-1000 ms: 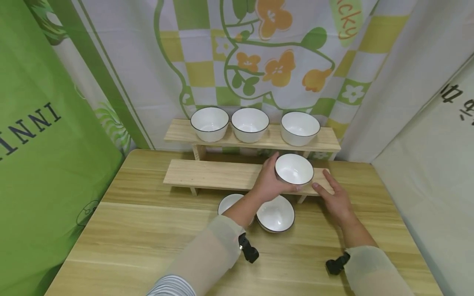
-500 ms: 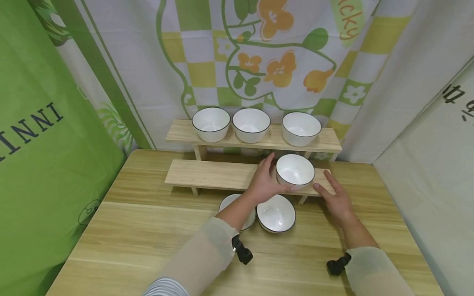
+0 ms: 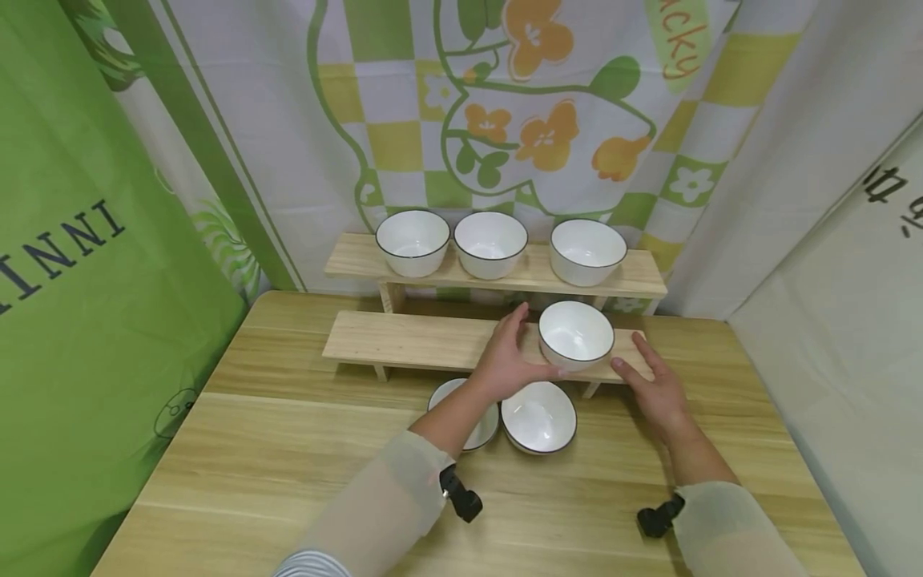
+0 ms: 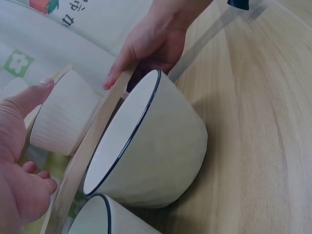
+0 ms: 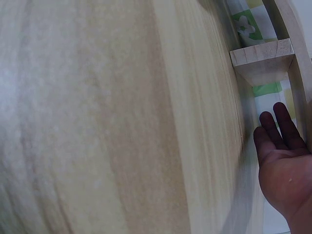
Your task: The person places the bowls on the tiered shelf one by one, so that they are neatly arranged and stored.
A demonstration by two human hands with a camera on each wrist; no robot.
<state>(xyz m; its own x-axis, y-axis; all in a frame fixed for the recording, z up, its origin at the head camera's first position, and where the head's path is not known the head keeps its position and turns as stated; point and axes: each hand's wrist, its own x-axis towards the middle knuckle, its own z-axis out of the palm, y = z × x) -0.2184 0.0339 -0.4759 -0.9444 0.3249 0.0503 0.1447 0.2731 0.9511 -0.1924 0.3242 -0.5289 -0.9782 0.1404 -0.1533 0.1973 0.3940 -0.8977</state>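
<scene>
"Left hand (image 3: 501, 361), fingers spread and released, curves beside a white bowl (image 3: 577, 331). Whether its thumb touches the side, I cannot tell."

"And the right hand (image 3: 659, 393)?"

"It grips the right end of the lower shelf (image 3: 407, 340), thumb and one finger on top of the board, other fingers underneath."

"Where exactly is that white bowl?"

"Upright on the lower shelf, toward its right end, between the two hands, dark-edged rim facing up."

"What stands behind it?"

"Three matching bowls (image 3: 491, 244) line the upper shelf (image 3: 349, 256), two just beside each other and the third set apart to the right. Flowered cloth (image 3: 544, 136) hangs at the back."

"And in front?"

"Two more bowls (image 3: 538, 418) sit just beside each other on the wooden bench (image 3: 288, 465), one partly hidden by the left arm (image 3: 378, 505)."
</scene>
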